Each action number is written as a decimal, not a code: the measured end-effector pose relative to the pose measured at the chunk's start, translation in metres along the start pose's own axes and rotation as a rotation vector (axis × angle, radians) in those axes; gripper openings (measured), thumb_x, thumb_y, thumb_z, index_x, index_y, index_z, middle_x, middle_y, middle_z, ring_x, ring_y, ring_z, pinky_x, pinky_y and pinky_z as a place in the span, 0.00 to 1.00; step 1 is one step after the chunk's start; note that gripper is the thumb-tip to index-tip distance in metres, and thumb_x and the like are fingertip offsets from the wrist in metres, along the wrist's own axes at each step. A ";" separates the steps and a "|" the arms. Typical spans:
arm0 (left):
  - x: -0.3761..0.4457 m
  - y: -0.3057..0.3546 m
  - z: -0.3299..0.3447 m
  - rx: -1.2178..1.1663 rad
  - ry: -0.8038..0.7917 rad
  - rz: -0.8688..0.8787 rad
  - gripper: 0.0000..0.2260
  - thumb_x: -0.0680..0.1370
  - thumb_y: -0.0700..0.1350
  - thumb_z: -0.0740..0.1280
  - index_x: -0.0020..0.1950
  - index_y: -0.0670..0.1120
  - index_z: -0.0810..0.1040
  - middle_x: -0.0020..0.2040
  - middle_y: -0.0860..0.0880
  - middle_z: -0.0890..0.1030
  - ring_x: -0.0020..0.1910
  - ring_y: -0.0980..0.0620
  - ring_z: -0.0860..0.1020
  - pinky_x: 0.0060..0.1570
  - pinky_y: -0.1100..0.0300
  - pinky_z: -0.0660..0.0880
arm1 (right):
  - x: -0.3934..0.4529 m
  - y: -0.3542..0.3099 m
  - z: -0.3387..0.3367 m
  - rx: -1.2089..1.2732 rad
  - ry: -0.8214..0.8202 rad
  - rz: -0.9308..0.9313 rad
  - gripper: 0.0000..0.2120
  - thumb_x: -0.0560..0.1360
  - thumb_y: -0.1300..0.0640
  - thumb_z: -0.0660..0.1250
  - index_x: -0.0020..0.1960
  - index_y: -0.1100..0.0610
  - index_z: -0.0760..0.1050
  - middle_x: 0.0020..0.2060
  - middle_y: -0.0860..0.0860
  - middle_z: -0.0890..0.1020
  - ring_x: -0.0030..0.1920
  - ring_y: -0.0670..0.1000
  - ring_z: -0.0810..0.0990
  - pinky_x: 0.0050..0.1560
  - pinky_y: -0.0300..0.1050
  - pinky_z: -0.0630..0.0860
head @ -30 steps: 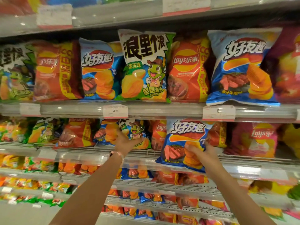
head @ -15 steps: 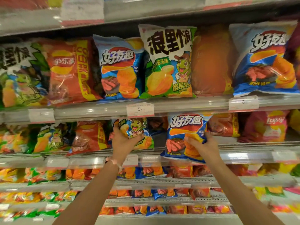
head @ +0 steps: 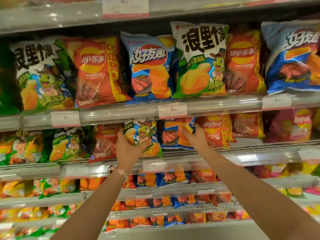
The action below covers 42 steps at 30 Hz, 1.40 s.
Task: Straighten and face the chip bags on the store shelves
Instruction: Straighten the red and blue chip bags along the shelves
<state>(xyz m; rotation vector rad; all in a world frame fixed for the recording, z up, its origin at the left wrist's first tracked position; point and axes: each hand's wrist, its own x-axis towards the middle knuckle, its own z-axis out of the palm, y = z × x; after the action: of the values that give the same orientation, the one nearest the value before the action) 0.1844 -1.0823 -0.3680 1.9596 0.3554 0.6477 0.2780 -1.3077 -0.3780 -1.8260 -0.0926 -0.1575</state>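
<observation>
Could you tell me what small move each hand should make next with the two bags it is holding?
Probably seat both bags back upright and let go. The left hand grips the green bag and the right hand the blue bag; both bags tilt and overhang the shelf rail, unlike the red bag alongside.

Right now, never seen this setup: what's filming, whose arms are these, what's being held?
There is no robot here. A person wears one wide-angle camera on the head, looking forward and down, so the two bare arms are their own. They face store shelves packed with chip bags. The left hand grips a green chip bag with a cartoon frog on the second shelf in view. The right hand holds a blue chip bag beside it, next to a red Lay's bag. A bracelet sits on the left wrist.
</observation>
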 end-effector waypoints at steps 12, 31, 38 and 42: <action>-0.007 0.001 0.009 0.023 0.017 -0.050 0.45 0.60 0.54 0.81 0.70 0.44 0.63 0.59 0.47 0.77 0.55 0.48 0.77 0.52 0.54 0.76 | 0.032 0.018 0.026 -0.136 -0.294 0.183 0.26 0.73 0.53 0.71 0.64 0.66 0.69 0.54 0.59 0.79 0.55 0.58 0.77 0.55 0.51 0.72; -0.033 0.001 0.031 -0.038 0.024 0.014 0.44 0.59 0.50 0.79 0.70 0.45 0.63 0.60 0.46 0.76 0.60 0.46 0.76 0.57 0.46 0.75 | -0.045 -0.017 0.058 0.321 -0.495 -0.057 0.39 0.64 0.54 0.78 0.66 0.38 0.58 0.58 0.38 0.76 0.53 0.32 0.77 0.48 0.28 0.75; -0.022 -0.009 0.000 0.028 -0.244 0.042 0.46 0.61 0.59 0.79 0.73 0.49 0.63 0.65 0.50 0.73 0.65 0.50 0.71 0.63 0.48 0.72 | -0.042 -0.017 0.074 0.308 -0.309 0.096 0.27 0.66 0.57 0.77 0.60 0.45 0.69 0.50 0.43 0.81 0.49 0.39 0.80 0.39 0.28 0.74; -0.001 -0.026 -0.043 0.175 -0.081 0.141 0.30 0.67 0.61 0.74 0.64 0.52 0.71 0.59 0.54 0.74 0.62 0.49 0.70 0.58 0.52 0.70 | -0.041 -0.020 0.079 0.307 -0.282 0.112 0.25 0.68 0.59 0.76 0.58 0.44 0.69 0.52 0.46 0.81 0.51 0.42 0.79 0.45 0.34 0.74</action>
<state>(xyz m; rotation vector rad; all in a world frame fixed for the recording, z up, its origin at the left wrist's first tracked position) 0.1595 -1.0394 -0.3761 2.1858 0.2315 0.6426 0.2396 -1.2254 -0.3847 -1.5317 -0.2007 0.1857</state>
